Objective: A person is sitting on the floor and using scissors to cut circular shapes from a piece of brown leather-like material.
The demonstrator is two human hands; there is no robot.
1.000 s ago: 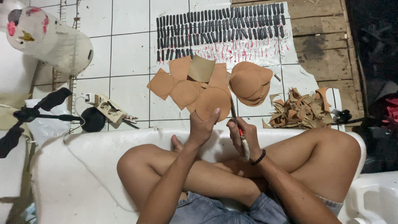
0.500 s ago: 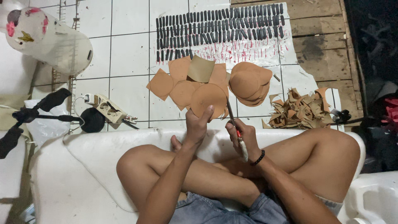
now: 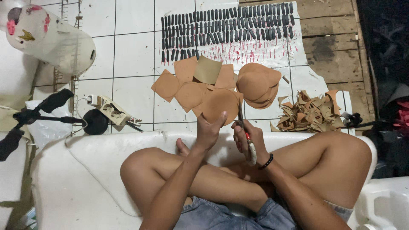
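My left hand (image 3: 208, 132) holds up a rounded tan leather piece (image 3: 219, 104) by its lower edge. My right hand (image 3: 246, 138) grips a pair of scissors (image 3: 247, 140) with red and white handles, the blades pointing up along the right edge of the piece. I sit cross-legged on a white cushion (image 3: 85, 170). In front of my hands, loose tan square pieces (image 3: 179, 83) lie on the tiled floor. A stack of cut rounded pieces (image 3: 257, 85) sits to their right.
A heap of leather scraps (image 3: 311, 115) lies at the right. Rows of several dark strips (image 3: 226, 30) lie on a white sheet at the back. A power strip (image 3: 111, 111), a black tripod (image 3: 38, 115), a white jar (image 3: 51, 36) and a white container (image 3: 383, 204) surround me.
My hands and the leather piece stay in nearly the same place. The scissors shifted slightly along the piece's right edge.
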